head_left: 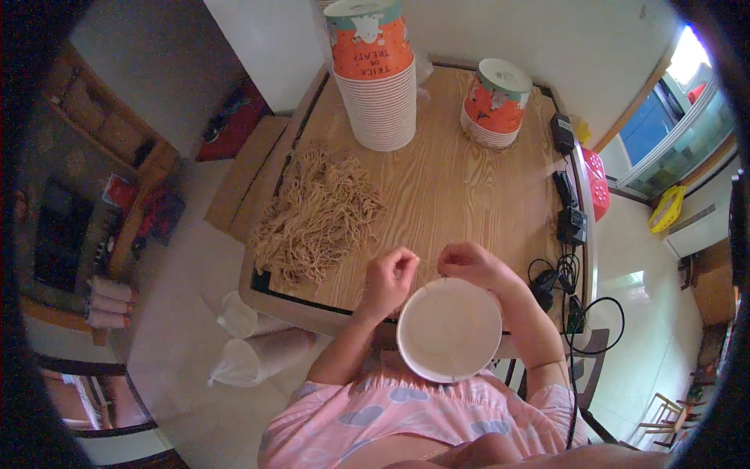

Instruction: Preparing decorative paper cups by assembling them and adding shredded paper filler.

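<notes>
A white paper bucket (449, 331) sits against my lap at the table's near edge, its round mouth facing up. Just beyond its far rim, my left hand (393, 277) pinches a thin tan cord (426, 261) between thumb and fingertips. My right hand (473, 264) is closed on the same cord, its fingers curled over the far rim. Where the cord meets the bucket wall is hidden. A loose heap of tan twisted cords (320, 219) lies on the table to the far left of my hands.
On the wood-grain table (437, 180) stand a tall stack of upside-down orange printed buckets (371, 59) and a shorter stack (498, 105). Black adapters and cables (570, 227) line the right edge. Bagged white stacks (266, 356) lie on the floor at left.
</notes>
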Tool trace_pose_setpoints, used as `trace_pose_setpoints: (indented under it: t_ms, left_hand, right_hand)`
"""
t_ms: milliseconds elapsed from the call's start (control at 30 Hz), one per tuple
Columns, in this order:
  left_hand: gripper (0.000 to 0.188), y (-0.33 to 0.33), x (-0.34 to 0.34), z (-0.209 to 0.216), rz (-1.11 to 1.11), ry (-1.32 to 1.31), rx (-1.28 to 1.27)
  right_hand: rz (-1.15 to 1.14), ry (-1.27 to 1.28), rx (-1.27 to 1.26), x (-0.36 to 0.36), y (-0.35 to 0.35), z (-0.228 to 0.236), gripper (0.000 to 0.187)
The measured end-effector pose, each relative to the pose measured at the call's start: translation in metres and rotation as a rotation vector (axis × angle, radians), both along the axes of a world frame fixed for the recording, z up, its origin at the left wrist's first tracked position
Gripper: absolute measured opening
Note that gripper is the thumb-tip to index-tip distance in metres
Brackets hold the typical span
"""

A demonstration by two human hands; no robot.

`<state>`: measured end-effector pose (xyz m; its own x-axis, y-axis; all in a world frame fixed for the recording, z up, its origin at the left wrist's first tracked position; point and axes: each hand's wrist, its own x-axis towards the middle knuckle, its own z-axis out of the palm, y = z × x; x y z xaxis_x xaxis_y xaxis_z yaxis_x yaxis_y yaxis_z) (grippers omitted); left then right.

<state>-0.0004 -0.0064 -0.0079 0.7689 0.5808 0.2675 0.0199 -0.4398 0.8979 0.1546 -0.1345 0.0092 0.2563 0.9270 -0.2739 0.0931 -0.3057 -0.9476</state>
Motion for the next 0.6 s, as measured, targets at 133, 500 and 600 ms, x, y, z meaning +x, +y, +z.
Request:
trace_pose_setpoints:
  t_ms: [133, 500, 600]
  left_hand:
    - [0.007, 0.007, -0.007, 0.006, 0.009, 0.074, -0.023]
    - [0.007, 0.003, -0.015, 0.038, -0.272, -0.018, -0.463]
    - [0.007, 0.001, -0.026, 0.037, -0.401, -0.039, -0.58]
  right_hand:
    - [0.014, 0.259, 0.017, 0.004, -0.008, -0.006, 0.012]
    - [0.007, -0.038, 0.254, -0.025, -0.015, 0.09, 0.01]
    - [0.091, -0.116, 0.298, -0.038, -0.02, 0.08, 0.01]
